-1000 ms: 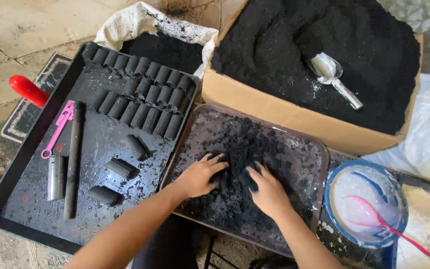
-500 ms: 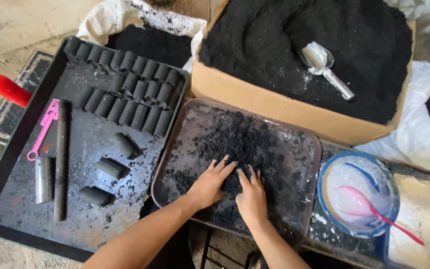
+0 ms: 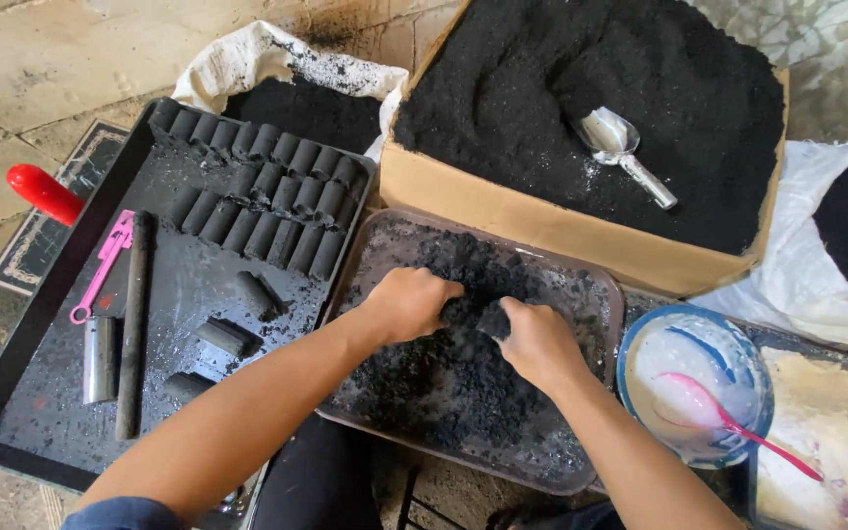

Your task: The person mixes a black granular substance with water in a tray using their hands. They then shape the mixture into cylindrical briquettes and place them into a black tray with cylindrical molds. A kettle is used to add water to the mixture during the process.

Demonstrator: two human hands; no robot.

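Note:
Both hands are in a shallow grey tray (image 3: pixel 596 294) holding a damp black charcoal mix (image 3: pixel 463 378). My left hand (image 3: pixel 409 302) is curled around a clump of the mix in the tray's middle. My right hand (image 3: pixel 534 339) faces it, fingers closed on the same black clump (image 3: pixel 488 319) between the two hands. To the left lies a large black tray (image 3: pixel 26 344) with rows of black cylindrical briquettes (image 3: pixel 262 191), three loose ones, a dark metal tube (image 3: pixel 100 358), a long black rod (image 3: pixel 132 324) and a pink tool (image 3: pixel 100 267).
A cardboard box (image 3: pixel 532 221) of black powder with a metal scoop (image 3: pixel 625 147) stands behind the grey tray. A white sack (image 3: pixel 257 59) of powder is at the back left, another at the right. A blue-rimmed bowl (image 3: pixel 684 339) with white paste and a pink spoon (image 3: pixel 738 424) sits right. A red handle (image 3: pixel 43 191) lies left.
My hands went from lying flat and spread on the mix to closing together, gathering a clump between them near the tray's middle. The camera view shifted slightly.

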